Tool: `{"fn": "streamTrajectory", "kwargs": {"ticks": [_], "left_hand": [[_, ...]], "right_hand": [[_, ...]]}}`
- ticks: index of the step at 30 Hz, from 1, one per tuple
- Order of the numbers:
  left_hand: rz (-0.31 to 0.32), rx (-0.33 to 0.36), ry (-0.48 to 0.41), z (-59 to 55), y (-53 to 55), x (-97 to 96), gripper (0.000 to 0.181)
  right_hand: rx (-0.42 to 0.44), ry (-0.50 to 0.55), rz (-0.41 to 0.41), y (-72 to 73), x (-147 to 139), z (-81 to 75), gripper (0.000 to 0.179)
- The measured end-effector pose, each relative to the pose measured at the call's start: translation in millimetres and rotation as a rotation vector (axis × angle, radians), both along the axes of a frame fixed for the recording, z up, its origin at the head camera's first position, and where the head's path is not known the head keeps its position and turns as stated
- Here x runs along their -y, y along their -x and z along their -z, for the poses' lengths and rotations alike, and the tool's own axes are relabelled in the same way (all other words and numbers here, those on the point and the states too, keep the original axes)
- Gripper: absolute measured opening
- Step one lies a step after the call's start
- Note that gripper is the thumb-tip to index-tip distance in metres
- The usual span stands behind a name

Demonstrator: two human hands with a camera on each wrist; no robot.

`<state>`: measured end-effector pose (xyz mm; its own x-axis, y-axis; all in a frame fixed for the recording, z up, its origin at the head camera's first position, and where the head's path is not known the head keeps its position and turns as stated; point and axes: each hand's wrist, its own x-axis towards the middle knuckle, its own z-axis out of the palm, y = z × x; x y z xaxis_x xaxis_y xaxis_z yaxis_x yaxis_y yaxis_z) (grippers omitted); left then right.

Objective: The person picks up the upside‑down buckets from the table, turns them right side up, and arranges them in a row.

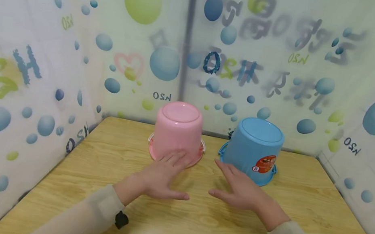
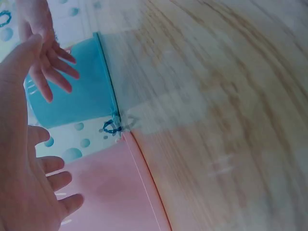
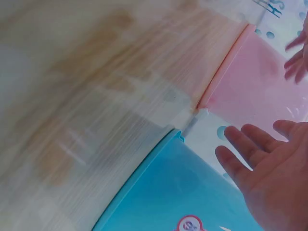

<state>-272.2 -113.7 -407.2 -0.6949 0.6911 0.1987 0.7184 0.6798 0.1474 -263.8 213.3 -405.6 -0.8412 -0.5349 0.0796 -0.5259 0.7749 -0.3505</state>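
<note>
Upside down on the wooden table, a pink bucket [image 1: 178, 128] stands left of the middle with its base facing up. To its right is a blue bucket [image 1: 254, 148], also upturned, with a red oval label on its side. My left hand [image 1: 163, 174] hovers in front of the pink bucket, fingers spread and holding nothing. In front of the blue bucket, my right hand [image 1: 242, 189] is held out with straight fingers and an empty palm. The left wrist view shows the left fingers [image 2: 57, 180] near the pink wall; in the right wrist view the right hand [image 3: 274, 163] overlaps the blue bucket.
The wooden table [image 1: 192, 224] reaches back to a curtain [image 1: 140, 40] printed with bubbles and letters, which also encloses the left and right sides. Handles [image 1: 203, 146] hang at the bucket rims. A small gap of table separates the two buckets.
</note>
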Motion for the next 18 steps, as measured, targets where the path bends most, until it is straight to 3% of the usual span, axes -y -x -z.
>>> {"fn": "streamTrajectory", "kwargs": {"ticks": [5,11,14,18], "left_hand": [[-0.038,0.079,-0.1,-3.1,0.9,17.0,0.11],[-0.131,0.128,-0.147,-5.1,7.1,49.4,0.108],[-0.206,0.166,-0.152,-5.3,14.9,68.4,0.107],[-0.317,0.201,-0.138,1.1,34.9,91.2,0.109]], "right_hand": [[0.113,0.068,0.023,16.3,10.3,-2.0,0.103],[0.216,0.129,0.065,36.6,23.8,-3.3,0.107],[0.249,0.144,0.084,48.2,31.0,-2.5,0.112],[0.258,0.157,0.093,64.9,40.0,2.5,0.113]]}}
